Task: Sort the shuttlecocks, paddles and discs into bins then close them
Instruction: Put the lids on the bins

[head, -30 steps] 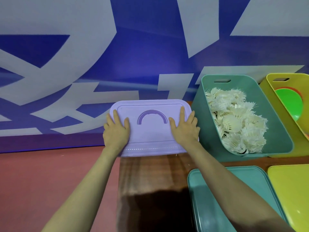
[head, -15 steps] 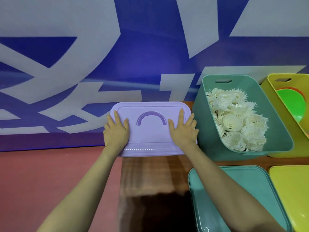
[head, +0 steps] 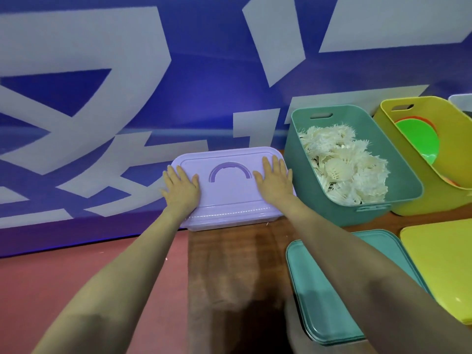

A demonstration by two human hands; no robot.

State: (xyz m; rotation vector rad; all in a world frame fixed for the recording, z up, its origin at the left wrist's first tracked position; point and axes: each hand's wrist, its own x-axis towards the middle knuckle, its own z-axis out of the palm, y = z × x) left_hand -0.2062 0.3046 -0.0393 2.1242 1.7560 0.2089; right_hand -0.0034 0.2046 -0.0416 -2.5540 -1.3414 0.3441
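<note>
— Pressing, both: left hand (head: 181,186) and right hand (head: 274,181) lie flat with fingers straight, palms on the lilac lid (head: 229,198), one on either side of its arched handle (head: 229,171).
— Lid's place?
— Far left end of the wooden table (head: 229,264), under both palms. It has rounded corners and a pale gloss.
— Containers?
— Teal bin (head: 293,154), uncovered, just right of the lilac lid: white shuttlecocks (head: 344,164). Yellow bin (head: 419,200), uncovered, beyond: a green disc (head: 416,136). Teal lid (head: 332,290) and yellow lid (head: 439,264) lie flat in front.

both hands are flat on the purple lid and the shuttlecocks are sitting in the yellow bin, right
Not quite. The head view shows the shuttlecocks in the teal bin, not the yellow bin. The left hand and right hand do lie flat on the purple lid.
</note>
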